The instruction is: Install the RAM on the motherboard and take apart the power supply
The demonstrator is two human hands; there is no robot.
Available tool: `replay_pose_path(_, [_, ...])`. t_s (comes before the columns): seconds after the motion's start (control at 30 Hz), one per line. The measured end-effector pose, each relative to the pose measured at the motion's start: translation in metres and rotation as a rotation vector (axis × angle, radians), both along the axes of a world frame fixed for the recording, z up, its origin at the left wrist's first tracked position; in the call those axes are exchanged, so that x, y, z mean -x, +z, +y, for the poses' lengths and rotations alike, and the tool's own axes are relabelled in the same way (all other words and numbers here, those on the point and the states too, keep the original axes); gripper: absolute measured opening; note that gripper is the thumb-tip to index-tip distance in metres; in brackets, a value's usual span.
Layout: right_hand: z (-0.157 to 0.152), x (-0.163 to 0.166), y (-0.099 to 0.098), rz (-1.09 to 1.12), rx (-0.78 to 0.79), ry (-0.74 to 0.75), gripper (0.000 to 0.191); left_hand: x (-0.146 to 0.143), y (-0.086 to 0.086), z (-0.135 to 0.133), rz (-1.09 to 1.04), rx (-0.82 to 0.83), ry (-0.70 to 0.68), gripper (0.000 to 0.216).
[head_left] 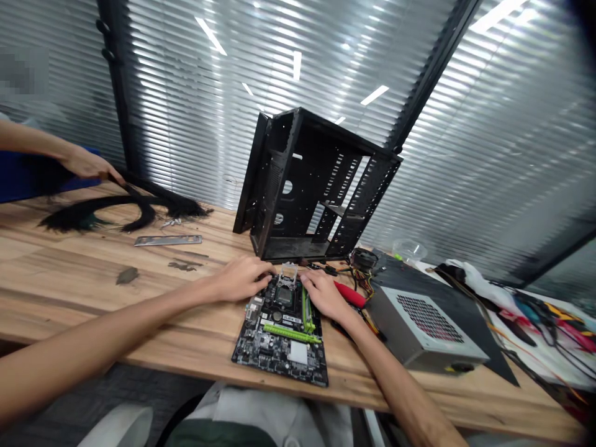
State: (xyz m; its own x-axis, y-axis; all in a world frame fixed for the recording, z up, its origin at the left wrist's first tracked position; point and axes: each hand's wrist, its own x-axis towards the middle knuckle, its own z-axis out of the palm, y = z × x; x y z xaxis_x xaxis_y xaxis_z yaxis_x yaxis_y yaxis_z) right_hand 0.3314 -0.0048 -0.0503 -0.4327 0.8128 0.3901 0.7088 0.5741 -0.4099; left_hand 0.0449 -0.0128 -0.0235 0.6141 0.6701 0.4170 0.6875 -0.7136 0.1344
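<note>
A black motherboard (pixel 282 338) with green slots lies flat on the wooden table (pixel 65 273) near its front edge. My left hand (pixel 244 277) rests on the board's far left corner, fingers curled by the CPU socket (pixel 285 292). On the far right side of the board lies my right hand (pixel 323 293), its fingertips at the socket's raised metal frame (pixel 288 270). Neither hand lifts anything; what the fingers pinch is too small to tell. Just behind the board stands an empty black computer case (pixel 311 186).
A grey power supply (pixel 426 329) with cables sits to the right, a red-handled tool (pixel 350 295) beside my right hand. Further right lie tools and wires on white cloth. At far left another person's hand (pixel 88 164) handles black cable ties (pixel 121 208); a metal plate (pixel 167 239) lies nearby.
</note>
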Motion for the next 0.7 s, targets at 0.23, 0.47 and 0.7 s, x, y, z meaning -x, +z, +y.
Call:
replay_pose_path(0.23, [-0.013, 0.006, 0.019, 0.256, -0.041, 0.051, 0.018, -0.003, 0.008, -0.006, 0.045, 0.003, 0.049, 0.029])
replay_pose_path(0.47, [-0.021, 0.009, 0.023, 0.309, 0.036, 0.099, 0.01, -0.005, 0.011, -0.009, 0.031, 0.023, 0.092, 0.026])
replay_pose_path(0.7, [-0.015, 0.009, 0.017, 0.3, -0.021, 0.045, 0.014, -0.004, 0.013, -0.011, -0.025, 0.057, -0.004, 0.032])
